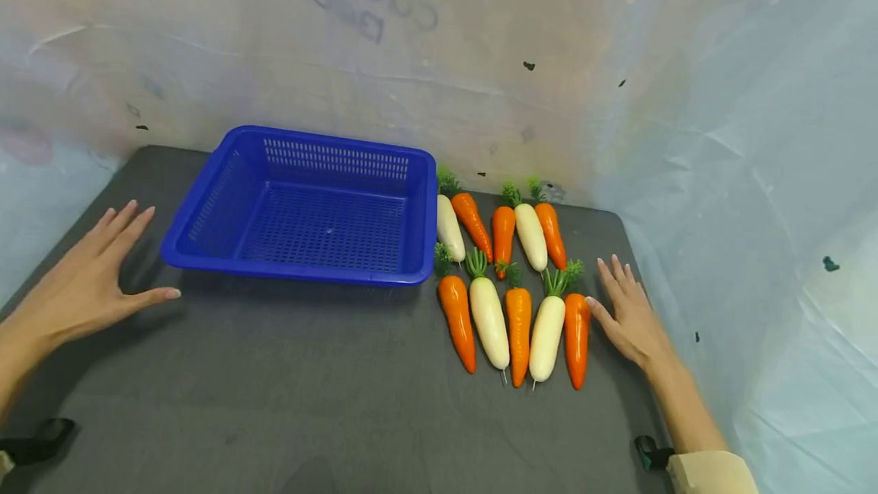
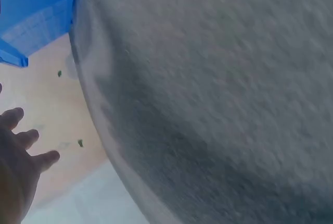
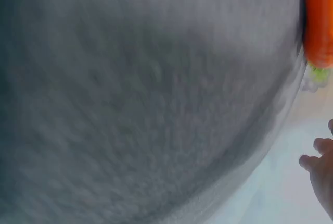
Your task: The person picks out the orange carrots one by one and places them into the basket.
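My left hand (image 1: 89, 273) is spread with straight fingers at the left of a blue plastic basket (image 1: 302, 273), apart from its rim. The basket has slotted walls and nothing lies in it. At the right, my right hand (image 1: 634, 315) has its fingers extended beside an orange carrot (image 1: 577, 341), the rightmost of the front row. Its thumb tip is close to that carrot; whether they touch I cannot tell. Several carrots and white radishes (image 1: 489, 322) with green tops lie in two rows right of the basket. In the right wrist view, part of a carrot (image 3: 318, 21) shows at the edge.
Everything lies on a dark grey cloth-covered table (image 1: 274, 387). Pale plastic sheeting (image 1: 480, 82) with small dark specks and faint writing hangs behind the table and at its sides. The basket's right end is close against the nearest vegetables.
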`<action>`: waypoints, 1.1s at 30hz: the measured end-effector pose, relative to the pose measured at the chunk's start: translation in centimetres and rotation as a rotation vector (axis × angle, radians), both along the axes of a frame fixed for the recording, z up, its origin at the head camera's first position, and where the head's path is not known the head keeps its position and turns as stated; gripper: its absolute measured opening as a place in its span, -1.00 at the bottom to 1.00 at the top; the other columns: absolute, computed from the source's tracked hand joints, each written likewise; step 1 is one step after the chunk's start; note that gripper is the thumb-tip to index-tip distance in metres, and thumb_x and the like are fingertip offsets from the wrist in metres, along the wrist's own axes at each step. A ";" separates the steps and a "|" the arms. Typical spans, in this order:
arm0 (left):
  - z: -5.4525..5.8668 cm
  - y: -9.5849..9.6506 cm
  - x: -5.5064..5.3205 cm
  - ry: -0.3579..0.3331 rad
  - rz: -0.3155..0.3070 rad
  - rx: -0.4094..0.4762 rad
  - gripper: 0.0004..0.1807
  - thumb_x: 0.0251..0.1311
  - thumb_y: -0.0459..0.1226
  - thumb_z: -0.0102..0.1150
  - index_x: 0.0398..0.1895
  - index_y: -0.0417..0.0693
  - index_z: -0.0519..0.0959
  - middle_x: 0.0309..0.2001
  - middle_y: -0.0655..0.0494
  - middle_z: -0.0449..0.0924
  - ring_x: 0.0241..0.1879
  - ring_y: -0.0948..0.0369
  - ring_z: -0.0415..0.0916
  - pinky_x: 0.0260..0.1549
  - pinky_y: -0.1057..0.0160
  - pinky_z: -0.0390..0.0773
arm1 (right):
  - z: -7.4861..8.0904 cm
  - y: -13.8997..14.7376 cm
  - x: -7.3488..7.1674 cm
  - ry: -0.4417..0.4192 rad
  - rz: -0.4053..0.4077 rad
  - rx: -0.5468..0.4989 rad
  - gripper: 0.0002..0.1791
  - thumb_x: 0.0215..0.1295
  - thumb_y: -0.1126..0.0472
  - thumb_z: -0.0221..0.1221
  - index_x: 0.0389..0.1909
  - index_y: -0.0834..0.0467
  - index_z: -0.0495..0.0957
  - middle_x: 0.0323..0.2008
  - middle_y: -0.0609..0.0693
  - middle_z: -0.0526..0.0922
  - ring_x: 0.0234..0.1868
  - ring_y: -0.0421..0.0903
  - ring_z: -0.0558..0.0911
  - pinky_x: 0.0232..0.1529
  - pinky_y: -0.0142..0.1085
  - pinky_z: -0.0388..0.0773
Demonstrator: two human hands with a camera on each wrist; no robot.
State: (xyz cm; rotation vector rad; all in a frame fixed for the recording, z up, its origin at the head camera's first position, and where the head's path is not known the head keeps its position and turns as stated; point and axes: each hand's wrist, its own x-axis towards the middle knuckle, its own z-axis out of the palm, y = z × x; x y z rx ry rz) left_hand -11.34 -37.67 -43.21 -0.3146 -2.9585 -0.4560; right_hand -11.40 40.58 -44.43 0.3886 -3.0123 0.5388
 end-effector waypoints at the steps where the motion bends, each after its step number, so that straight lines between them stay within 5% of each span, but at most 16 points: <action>1: 0.2 0.3 0.1 -0.001 -0.004 0.021 0.44 -0.17 0.12 0.55 0.61 0.06 -0.32 0.59 -0.02 -0.50 0.53 -0.15 -0.54 0.34 -0.38 -0.34 | 0.1 -0.2 0.2 -0.016 -0.004 -0.020 -0.19 0.51 -0.09 0.02 0.60 -0.02 -0.14 0.59 0.15 -0.23 0.54 0.28 -0.21 0.35 0.37 -0.14; 6: 0.7 1.2 0.0 -0.026 -0.025 0.106 0.40 -0.11 0.05 0.55 0.62 0.16 -0.31 0.60 0.02 -0.44 0.54 -0.18 -0.39 0.31 -0.42 -0.22 | 0.4 -1.1 1.1 -0.084 -0.033 -0.095 -0.12 0.44 -0.09 0.12 0.60 -0.12 -0.17 0.59 0.04 -0.19 0.51 0.32 -0.01 0.26 0.38 0.08; 17: 2.0 2.8 -1.1 -0.107 -0.126 0.268 0.27 0.03 -0.12 0.48 0.62 0.25 -0.27 0.60 -0.09 -0.30 0.51 -0.29 -0.25 0.27 -0.49 -0.20 | 0.4 -2.3 2.5 -0.125 -0.024 -0.284 -0.13 0.35 0.11 0.28 0.57 0.06 0.03 0.47 0.25 0.18 0.29 0.29 0.40 0.08 0.15 0.49; 26: 2.0 3.5 -2.1 -0.214 -0.102 0.315 0.21 0.14 -0.10 0.39 0.60 0.31 -0.35 0.56 -0.32 -0.27 0.40 -0.49 -0.13 0.15 -0.55 -0.03 | 0.2 -2.7 3.2 -0.194 -0.063 -0.281 -0.12 0.32 0.07 0.31 0.56 0.06 0.08 0.40 0.21 0.29 -0.06 0.12 0.60 -0.28 -0.25 0.60; 33: 1.9 4.1 -3.1 -0.276 -0.066 0.313 0.20 0.20 -0.05 0.33 0.59 0.34 -0.43 0.45 -0.57 -0.11 0.17 -0.62 0.15 -0.07 -0.56 0.21 | -0.1 -2.7 3.4 -0.251 -0.047 -0.294 -0.06 0.27 0.07 0.35 0.56 0.06 0.05 0.39 0.22 0.27 -0.19 -0.02 0.61 -0.32 -0.29 0.59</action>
